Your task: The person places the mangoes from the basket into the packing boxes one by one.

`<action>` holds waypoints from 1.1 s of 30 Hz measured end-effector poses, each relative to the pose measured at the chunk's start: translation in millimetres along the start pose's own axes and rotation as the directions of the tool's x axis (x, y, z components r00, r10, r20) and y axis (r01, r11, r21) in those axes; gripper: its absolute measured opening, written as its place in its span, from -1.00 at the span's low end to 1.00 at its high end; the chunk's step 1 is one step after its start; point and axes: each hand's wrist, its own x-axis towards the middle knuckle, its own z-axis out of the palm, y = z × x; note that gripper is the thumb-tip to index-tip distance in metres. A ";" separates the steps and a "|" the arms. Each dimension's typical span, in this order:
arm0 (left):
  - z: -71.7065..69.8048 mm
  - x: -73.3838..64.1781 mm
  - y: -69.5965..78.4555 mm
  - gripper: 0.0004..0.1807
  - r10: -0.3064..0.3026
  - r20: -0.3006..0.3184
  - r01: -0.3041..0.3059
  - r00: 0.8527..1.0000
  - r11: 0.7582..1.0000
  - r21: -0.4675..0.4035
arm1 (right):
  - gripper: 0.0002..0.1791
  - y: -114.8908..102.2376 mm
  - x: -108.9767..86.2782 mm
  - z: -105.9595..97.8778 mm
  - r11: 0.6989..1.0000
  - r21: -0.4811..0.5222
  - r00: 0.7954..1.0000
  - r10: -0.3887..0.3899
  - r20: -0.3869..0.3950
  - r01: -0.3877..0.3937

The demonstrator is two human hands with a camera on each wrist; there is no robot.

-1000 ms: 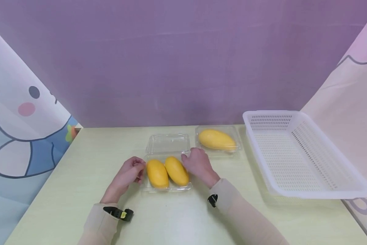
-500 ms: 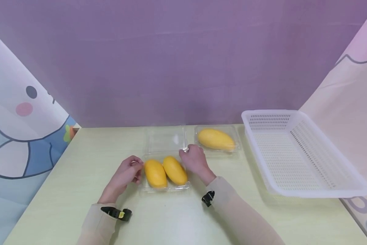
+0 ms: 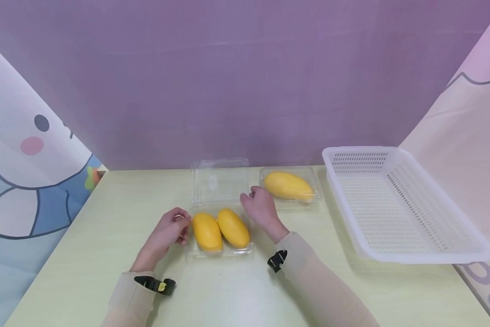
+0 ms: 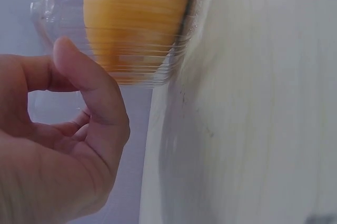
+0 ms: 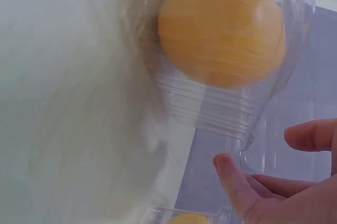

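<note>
A clear plastic clamshell box (image 3: 238,251) lies on the table, holding two yellow mangoes, one on the left (image 3: 207,232) and one on the right (image 3: 233,228). Its see-through lid (image 3: 220,185) leans back behind the base, hinge side toward the hands. At the left rim, my left hand (image 3: 172,230) pinches the edge between thumb and bent finger. My right hand (image 3: 263,210) is beside the hinge corner at the right, thumb and finger apart in the right wrist view, with the lid showing behind the thumb (image 5: 308,135).
Another clear box with a single mango (image 3: 288,185) sits at the back, right of the lid. A white slotted plastic basket (image 3: 353,227) stands at the table's right side. A purple cloth wall (image 3: 245,91) rises along the back edge of the table.
The lid has swung from lying low behind the base to standing higher and tilted back. My right hand has shifted slightly away from me along the box's side; my left hand keeps its place.
</note>
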 end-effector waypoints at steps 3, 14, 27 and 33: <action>0.1 0.3 -1.1 -0.76 -0.007 0.001 0.007 1.000 1.000 0.000 | -0.43 -1.5 1.4 -1.5 1.000 0.020 1.000 -0.010 -0.029 0.010; 1.0 -0.3 0.2 -0.76 -0.013 -0.003 0.013 1.000 1.000 0.003 | -0.45 -12.2 11.4 -13.5 0.996 0.077 0.997 -0.048 -0.054 0.052; 0.7 -0.6 0.9 -0.74 -0.015 -0.013 0.015 1.000 1.000 0.010 | -0.65 -24.7 17.0 -34.1 0.973 0.208 0.993 -0.082 -0.087 0.099; 1.5 -0.4 1.1 -0.73 -0.019 -0.015 0.019 1.000 1.000 0.000 | -0.70 -29.0 14.8 -42.6 0.940 0.332 0.996 -0.065 -0.057 0.080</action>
